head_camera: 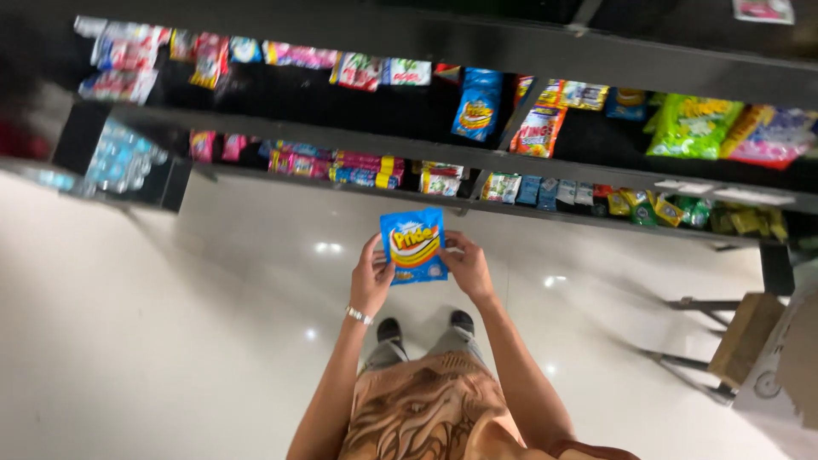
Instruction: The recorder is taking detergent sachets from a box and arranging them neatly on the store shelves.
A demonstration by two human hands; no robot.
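Item held: one small blue sachet [414,245] with a yellow and orange emblem, flat-faced toward the camera, upright, raised in front of the lower shelf.

Left hand [371,278]: grip clamped on the sachet's left edge, thumb on the front face, fingers behind. A thin bracelet [359,315] sits on this wrist.

Right hand [468,267]: grip clamped on the sachet's right edge, fingers curled round its upper right corner.

Person: orange patterned shirt [426,409], grey trousers, dark shoes [462,321] planted on the floor below the sachet.

Floor [170,341]: pale glossy tiles with small light reflections.

Shelving [409,149]: dark unit, two tiers in view, running across the top of the view.
- Upper tier: red and white packets at left; one larger blue bag [477,104] of like colouring to the held sachet near the middle; green bags [692,126] at right.
- Lower tier: pink and blue sachets in a row at centre left; teal, yellow and green sachets at right.

Right edge: wooden stool [743,336] on metal legs, just beside a cardboard box [788,366].
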